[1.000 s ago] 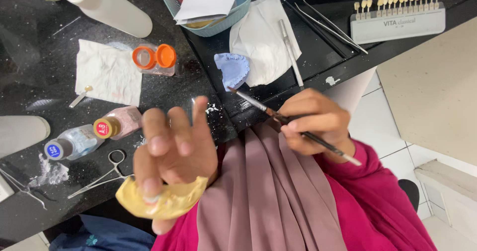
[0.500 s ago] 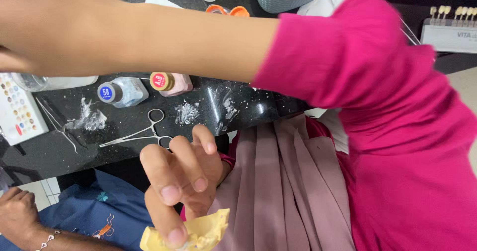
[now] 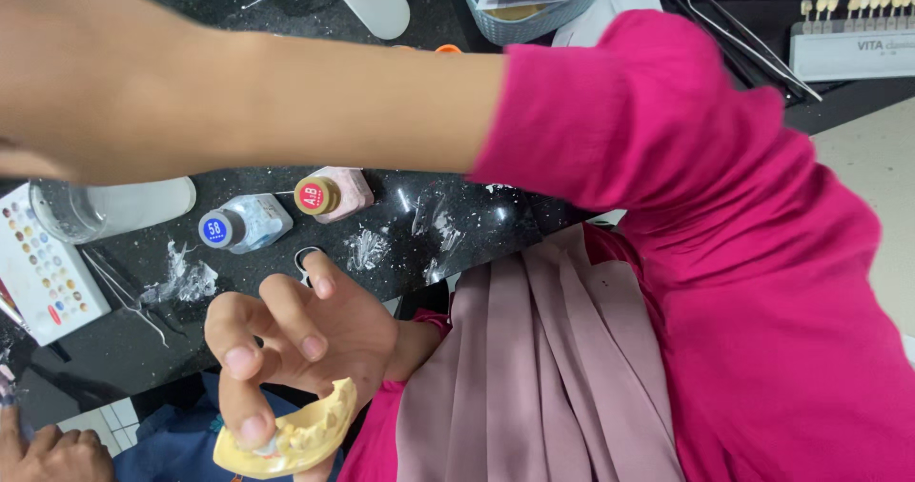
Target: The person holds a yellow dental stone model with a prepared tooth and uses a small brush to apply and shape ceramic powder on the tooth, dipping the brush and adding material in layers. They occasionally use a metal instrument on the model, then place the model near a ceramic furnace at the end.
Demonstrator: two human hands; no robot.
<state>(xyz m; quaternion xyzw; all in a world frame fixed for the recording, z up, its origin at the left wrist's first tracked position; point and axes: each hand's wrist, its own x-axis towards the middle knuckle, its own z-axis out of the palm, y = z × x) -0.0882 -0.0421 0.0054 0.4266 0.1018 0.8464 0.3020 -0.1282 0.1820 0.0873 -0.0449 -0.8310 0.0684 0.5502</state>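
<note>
Left hand (image 3: 305, 344): low in the head view, thumb and fingers curled, grasping a yellow plaster cast of teeth (image 3: 291, 436) by its rim; thumb tip pressed on the near end, cast held in the air in front of the table edge, above blue cloth

Right hand (image 3: 57, 91): stretched across the top of the view to the left edge, forearm bare, pink sleeve (image 3: 667, 158) pushed back from the wrist; fingers run out of the picture, so grasp cannot be told

Black speckled table (image 3: 400, 215): two small bottles lying side by side, one with a blue cap (image 3: 221, 228), one with a red and gold cap (image 3: 316, 196); clear jar (image 3: 105, 205) on its side to their left; white palette with colour dots (image 3: 43, 277) at the left edge; thin metal tools (image 3: 119, 287) just beside it

Another person's hand (image 3: 52, 453): bottom left corner
</note>
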